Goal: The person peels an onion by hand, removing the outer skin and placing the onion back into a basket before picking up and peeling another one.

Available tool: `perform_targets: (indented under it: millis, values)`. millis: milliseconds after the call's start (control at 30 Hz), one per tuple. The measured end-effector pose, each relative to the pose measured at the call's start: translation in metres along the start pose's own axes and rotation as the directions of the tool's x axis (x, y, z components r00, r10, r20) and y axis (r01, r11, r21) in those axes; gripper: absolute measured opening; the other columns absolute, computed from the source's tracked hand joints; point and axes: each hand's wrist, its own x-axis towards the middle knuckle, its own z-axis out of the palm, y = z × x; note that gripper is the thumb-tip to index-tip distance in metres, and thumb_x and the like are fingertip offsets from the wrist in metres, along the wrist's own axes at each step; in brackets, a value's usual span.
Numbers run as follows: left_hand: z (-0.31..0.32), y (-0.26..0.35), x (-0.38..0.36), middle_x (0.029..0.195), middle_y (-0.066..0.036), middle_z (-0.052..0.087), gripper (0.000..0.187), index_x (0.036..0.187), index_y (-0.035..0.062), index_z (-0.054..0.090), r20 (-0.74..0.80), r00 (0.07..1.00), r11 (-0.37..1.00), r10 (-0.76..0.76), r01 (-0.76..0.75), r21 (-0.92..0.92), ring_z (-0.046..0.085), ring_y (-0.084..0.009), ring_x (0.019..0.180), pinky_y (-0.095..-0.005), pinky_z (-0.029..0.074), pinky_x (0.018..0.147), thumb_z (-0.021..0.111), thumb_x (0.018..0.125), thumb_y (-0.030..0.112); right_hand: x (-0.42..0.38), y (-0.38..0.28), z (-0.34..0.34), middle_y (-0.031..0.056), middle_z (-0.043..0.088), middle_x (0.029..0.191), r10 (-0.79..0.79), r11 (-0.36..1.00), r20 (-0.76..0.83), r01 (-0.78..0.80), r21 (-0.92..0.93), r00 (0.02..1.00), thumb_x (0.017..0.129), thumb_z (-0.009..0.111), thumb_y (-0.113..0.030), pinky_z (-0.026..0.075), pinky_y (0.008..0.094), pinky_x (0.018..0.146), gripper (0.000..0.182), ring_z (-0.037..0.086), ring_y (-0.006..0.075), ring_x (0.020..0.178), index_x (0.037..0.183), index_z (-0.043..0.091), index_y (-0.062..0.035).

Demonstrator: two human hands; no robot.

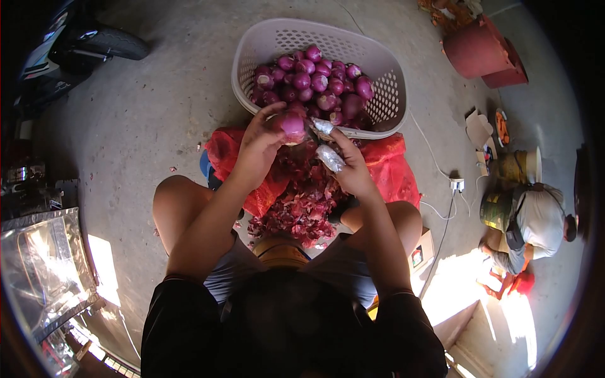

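My left hand [259,135] is closed around a red onion [292,126], held up in front of the basket's near rim. Close on the onion's right side is my right hand [348,165], its thumb and a finger wrapped in silvery covering. Those fingers are bent toward the onion; what sits between them is dark and too small to make out. Many shiny purple onions [302,80] fill part of a pale perforated plastic basket [389,60]. Below my hands, loose onion skins [296,211] lie heaped between my legs, over and beside red mesh sacking [392,169].
At right, another person [541,220] bends low near buckets [496,209]. A white power connector [457,184] and cables cross the floor. Red tubs [476,47] stand at upper right. A motorbike wheel [116,43] is at upper left, a silvery sheet [47,264] at lower left.
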Motion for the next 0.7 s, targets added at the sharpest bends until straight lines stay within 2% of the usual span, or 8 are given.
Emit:
perform_targets:
  millis: [67, 200, 267, 300, 400, 500, 600, 700]
  values:
    - [-0.001, 0.000, 0.000, 0.116, -0.013, 0.051, 0.054, 0.127, 0.0027, 0.036, 0.000, 0.999, 0.985, -0.048, 0.047, -0.165, 0.048, -0.0245, 0.113, -0.0371, 0.035, 0.099, 0.053, 0.077, 0.014, 0.000, -0.006, 0.002, 0.0044, 0.056, 0.113, -0.114, 0.993, 0.048, 0.115, -0.018, 0.992, 0.083, 0.056, 0.005, 0.040, 0.0258, 0.089, 0.051, 0.053, 0.0128, 0.101, 0.131, 0.041, -0.0034]
    - [-0.009, -0.003, 0.000, 0.116, -0.011, 0.052, 0.052, 0.126, 0.0047, 0.037, -0.037, 0.994, 0.941, -0.100, 0.082, -0.329, 0.048, -0.0236, 0.110, -0.0365, 0.033, 0.098, 0.054, 0.078, 0.014, -0.002, 0.008, 0.000, 0.0058, 0.059, 0.106, -0.062, 0.992, 0.120, 0.074, -0.105, 0.991, 0.079, 0.062, 0.003, 0.042, 0.0279, 0.086, 0.059, 0.056, 0.0141, 0.097, 0.132, 0.039, -0.0042]
    - [-0.004, -0.005, -0.002, 0.116, -0.010, 0.051, 0.051, 0.125, 0.0061, 0.039, -0.163, 0.987, 0.987, -0.012, -0.014, -0.157, 0.048, -0.0228, 0.108, -0.0361, 0.034, 0.097, 0.055, 0.077, 0.012, -0.002, 0.004, 0.000, 0.0075, 0.059, 0.104, -0.009, 0.986, 0.166, 0.037, -0.165, 0.986, 0.077, 0.063, 0.002, 0.042, 0.0287, 0.085, 0.063, 0.057, 0.0149, 0.095, 0.134, 0.036, -0.0042]
    - [-0.001, -0.005, -0.002, 0.117, -0.010, 0.051, 0.051, 0.125, 0.0068, 0.039, -0.218, 0.975, 0.996, 0.039, -0.055, -0.066, 0.049, -0.0224, 0.108, -0.0360, 0.035, 0.096, 0.056, 0.077, 0.012, -0.006, -0.006, 0.000, 0.0101, 0.059, 0.103, 0.046, 0.962, 0.141, -0.006, -0.274, 0.989, 0.074, 0.063, 0.003, 0.043, 0.0286, 0.083, 0.071, 0.057, 0.0150, 0.092, 0.137, 0.030, -0.0047]
    - [-0.006, 0.003, -0.003, 0.119, -0.009, 0.050, 0.052, 0.124, 0.0082, 0.041, -0.150, 0.988, 0.997, -0.028, 0.017, -0.079, 0.049, -0.0221, 0.109, -0.0358, 0.038, 0.094, 0.056, 0.075, 0.009, -0.007, 0.003, -0.001, 0.0099, 0.059, 0.103, -0.002, 0.962, 0.093, 0.027, -0.273, 0.996, 0.079, 0.062, 0.001, 0.043, 0.0277, 0.081, 0.071, 0.057, 0.0144, 0.091, 0.139, 0.025, -0.0053]
    - [-0.001, 0.008, -0.002, 0.121, -0.011, 0.049, 0.056, 0.127, 0.0064, 0.038, -0.048, 0.998, 0.998, -0.051, 0.049, -0.035, 0.050, -0.0217, 0.111, -0.0347, 0.042, 0.093, 0.055, 0.074, 0.008, -0.006, -0.009, 0.003, 0.0087, 0.058, 0.105, 0.059, 0.995, 0.060, -0.054, -0.083, 0.996, 0.083, 0.061, -0.001, 0.044, 0.0275, 0.081, 0.069, 0.056, 0.0144, 0.092, 0.140, 0.022, -0.0053]
    - [0.001, 0.008, 0.000, 0.123, -0.013, 0.049, 0.061, 0.131, 0.0041, 0.035, 0.021, 0.996, 0.994, -0.089, 0.090, -0.067, 0.050, -0.0217, 0.112, -0.0335, 0.043, 0.092, 0.054, 0.073, 0.008, -0.006, -0.011, 0.003, 0.0081, 0.057, 0.109, 0.081, 0.995, 0.032, -0.079, -0.053, 0.996, 0.086, 0.059, -0.004, 0.044, 0.0276, 0.082, 0.065, 0.056, 0.0149, 0.095, 0.140, 0.022, -0.0047]
    - [-0.001, 0.007, 0.000, 0.123, -0.013, 0.049, 0.064, 0.132, 0.0017, 0.034, 0.106, 0.985, 0.982, -0.138, 0.150, -0.115, 0.050, -0.0209, 0.112, -0.0328, 0.043, 0.093, 0.055, 0.073, 0.010, -0.005, 0.000, 0.002, 0.0098, 0.054, 0.116, -0.014, 0.997, 0.025, 0.016, -0.072, 1.000, 0.085, 0.058, -0.002, 0.043, 0.0286, 0.085, 0.065, 0.056, 0.0153, 0.098, 0.140, 0.022, -0.0047]
